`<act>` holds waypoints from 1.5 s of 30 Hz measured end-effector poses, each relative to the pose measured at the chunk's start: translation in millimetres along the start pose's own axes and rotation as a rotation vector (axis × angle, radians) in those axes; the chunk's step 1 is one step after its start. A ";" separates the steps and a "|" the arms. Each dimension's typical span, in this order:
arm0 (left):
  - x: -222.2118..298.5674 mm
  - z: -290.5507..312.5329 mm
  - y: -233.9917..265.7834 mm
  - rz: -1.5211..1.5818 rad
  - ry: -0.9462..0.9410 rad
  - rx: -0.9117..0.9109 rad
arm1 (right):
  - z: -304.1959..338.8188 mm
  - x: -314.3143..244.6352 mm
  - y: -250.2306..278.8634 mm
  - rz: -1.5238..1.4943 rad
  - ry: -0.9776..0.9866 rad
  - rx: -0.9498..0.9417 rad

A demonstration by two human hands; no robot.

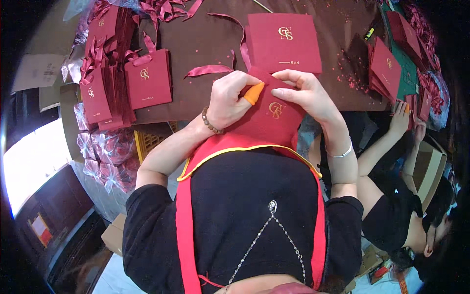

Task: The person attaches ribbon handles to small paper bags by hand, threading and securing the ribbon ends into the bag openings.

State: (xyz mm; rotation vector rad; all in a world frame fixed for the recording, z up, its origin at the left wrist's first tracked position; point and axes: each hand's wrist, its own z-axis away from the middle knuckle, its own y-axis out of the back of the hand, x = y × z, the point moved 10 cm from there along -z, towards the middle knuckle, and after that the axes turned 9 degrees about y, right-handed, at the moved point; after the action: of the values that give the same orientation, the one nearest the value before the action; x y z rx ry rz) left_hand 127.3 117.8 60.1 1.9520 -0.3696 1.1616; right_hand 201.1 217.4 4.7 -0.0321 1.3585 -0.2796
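Observation:
A dark red paper gift bag (262, 120) with a gold emblem leans against my red apron at the table's edge. My left hand (229, 100) is closed on its upper left side, an orange finger cot (254, 93) covering the thumb. On the upper right side, my right hand (306, 93) pinches the bag between thumb and bent fingers. Whether a ribbon end lies between the fingertips is hidden. Just beyond my hands, a larger flat red bag (289, 46) lies on the table. A loose red ribbon (210, 71) curls to its left.
Red bags with ribbon handles (149, 81) stand stacked at the left of the brown-covered table (191, 36). Plastic-wrapped bundles (112, 152) sit below them. At the right, a co-worker's hand (400, 117) is near more red bags (384, 68). A yellow-green cutter (369, 33) lies nearby.

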 end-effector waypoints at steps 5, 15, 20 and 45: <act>-11.1 -0.8 -0.5 0.085 0.142 -0.029 | -0.3 0.1 -0.3 0.037 -0.019 -0.007; 2.9 -4.6 -2.1 -0.105 -0.055 -0.077 | -0.4 -1.0 1.6 0.051 -0.009 0.015; 24.8 0.7 -3.7 -0.206 -0.241 0.011 | -1.5 -5.0 1.6 0.130 0.036 0.016; -0.3 -53.4 3.0 0.020 0.039 -0.409 | -3.8 -40.4 -9.6 0.478 0.277 0.040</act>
State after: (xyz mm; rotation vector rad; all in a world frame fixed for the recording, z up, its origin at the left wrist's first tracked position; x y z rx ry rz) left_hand 93.6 156.8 74.3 1.5709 -0.5599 1.0402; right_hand 188.4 217.4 44.3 0.3728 1.5872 0.0961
